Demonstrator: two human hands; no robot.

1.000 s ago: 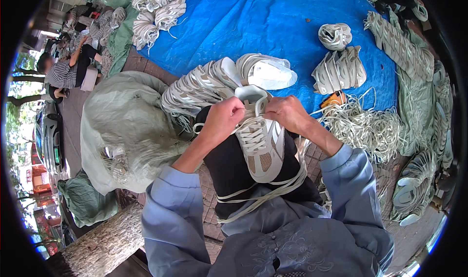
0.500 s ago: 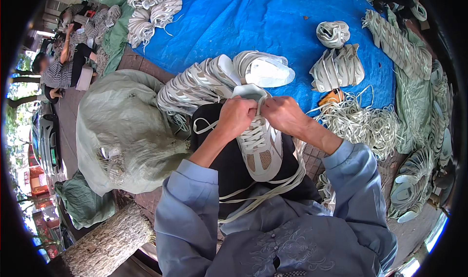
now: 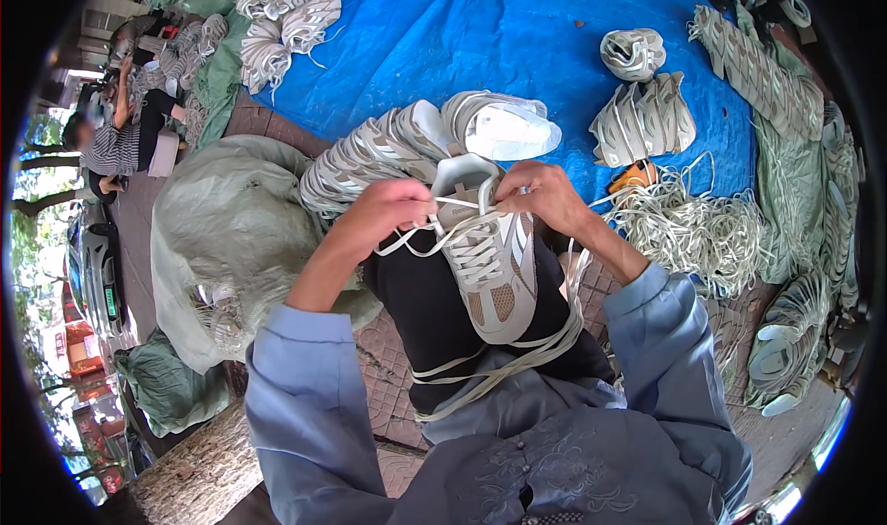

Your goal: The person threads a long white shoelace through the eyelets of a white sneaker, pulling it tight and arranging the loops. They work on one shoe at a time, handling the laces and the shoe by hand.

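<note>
A white and beige sneaker (image 3: pixel 490 266) rests on my lap, toe toward me. My left hand (image 3: pixel 393 209) pinches a pale shoelace (image 3: pixel 420 237) at the top eyelets on the shoe's left side. My right hand (image 3: pixel 540 192) grips the other lace end by the tongue on the right side. Several loose laces (image 3: pixel 499 363) drape over my thigh below the shoe.
A row of matching sneakers (image 3: pixel 370 151) lies just beyond my hands on a blue tarp (image 3: pixel 517 35). A pile of laces (image 3: pixel 693 229) sits to the right, a green sack (image 3: pixel 231 238) to the left. More shoe bundles (image 3: pixel 642 118) lie around. A person (image 3: pixel 115 141) sits far left.
The view has shifted slightly. My hands stay at the shoe's top eyelets, pulling the lace ends apart a little.
</note>
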